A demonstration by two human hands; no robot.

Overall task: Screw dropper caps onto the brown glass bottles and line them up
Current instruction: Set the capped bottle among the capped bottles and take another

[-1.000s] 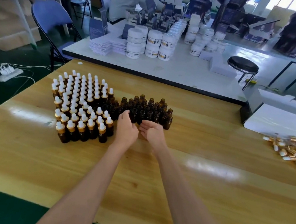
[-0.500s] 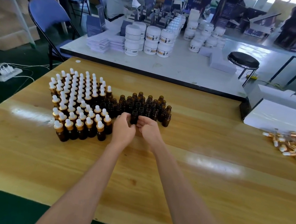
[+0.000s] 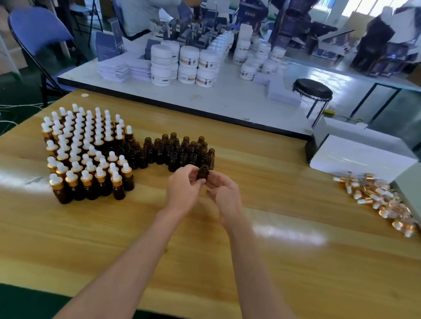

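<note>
One uncapped bottle (image 3: 203,173) is held just above the worktop (image 3: 271,268), pinched between both hands.

The left hand (image 3: 182,190) curls thumb and fingers round the bottle's left side, and the right hand (image 3: 224,194) closes its fingertips on the right. Together they hold it upright, mouth up, just in front of the cluster of open bottles (image 3: 179,151), likely to leave the neck free for a cap. Neither hand has a cap. The loose dropper caps (image 3: 378,198) lie heaped well apart near the right edge, so the right hand would probably have to let go and reach there. The capped bottles (image 3: 86,152) stand in tight rows on the left, right against the open cluster, so finished and unfinished bottles are both within reach.
</note>
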